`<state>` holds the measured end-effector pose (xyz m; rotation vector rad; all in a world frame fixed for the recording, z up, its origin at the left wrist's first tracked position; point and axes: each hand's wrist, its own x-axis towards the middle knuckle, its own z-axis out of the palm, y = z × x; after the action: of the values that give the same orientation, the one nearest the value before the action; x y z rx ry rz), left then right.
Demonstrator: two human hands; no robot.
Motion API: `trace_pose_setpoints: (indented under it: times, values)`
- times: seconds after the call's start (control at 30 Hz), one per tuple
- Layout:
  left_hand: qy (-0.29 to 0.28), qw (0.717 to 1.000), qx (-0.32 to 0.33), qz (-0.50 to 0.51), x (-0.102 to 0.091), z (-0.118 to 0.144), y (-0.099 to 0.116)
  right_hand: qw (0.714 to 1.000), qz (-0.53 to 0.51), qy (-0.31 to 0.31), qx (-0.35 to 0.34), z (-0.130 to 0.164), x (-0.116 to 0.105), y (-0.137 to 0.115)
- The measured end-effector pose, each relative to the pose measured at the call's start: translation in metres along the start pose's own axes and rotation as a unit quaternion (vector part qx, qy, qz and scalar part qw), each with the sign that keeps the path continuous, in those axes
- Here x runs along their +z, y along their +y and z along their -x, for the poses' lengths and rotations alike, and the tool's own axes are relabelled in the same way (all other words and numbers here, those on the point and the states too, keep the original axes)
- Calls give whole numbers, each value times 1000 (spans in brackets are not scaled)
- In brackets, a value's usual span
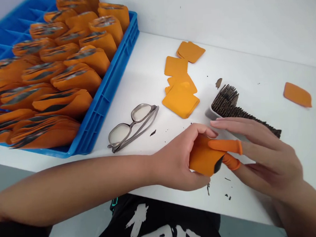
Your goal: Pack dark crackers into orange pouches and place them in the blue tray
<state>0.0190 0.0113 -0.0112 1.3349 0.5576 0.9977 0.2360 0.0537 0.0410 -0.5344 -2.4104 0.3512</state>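
Folded glasses (133,125), loose orange sheets (182,95) and a tray of dark strips (238,109) are lying around the hands on the white table (149,72), beside a blue crate (102,100). The left hand (177,160) is gripping an orange pouch (204,160) near the table's front edge, while the right hand (263,154), wearing orange finger cots, is pinching its open end.

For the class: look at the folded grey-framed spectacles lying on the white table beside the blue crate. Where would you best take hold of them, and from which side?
Probably grip the grey-framed spectacles at the bridge between the lenses, coming from above. They lie flat with temples folded, so the thin frame is exposed there and fingers stay off the glass. The blue plastic crate crowds their left side.
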Motion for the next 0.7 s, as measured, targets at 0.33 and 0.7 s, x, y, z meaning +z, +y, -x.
trace_pose_setpoints:
  times: [0.33, 0.7]
  values:
    - [59, 985, -60, -148, 2, 2, 4, 985, 30, 167, -8, 4, 1, 6]
    - [-81, 949, -109, -283, 7, 143, 65, 967, 84, 234, -55, 4, 8, 17]
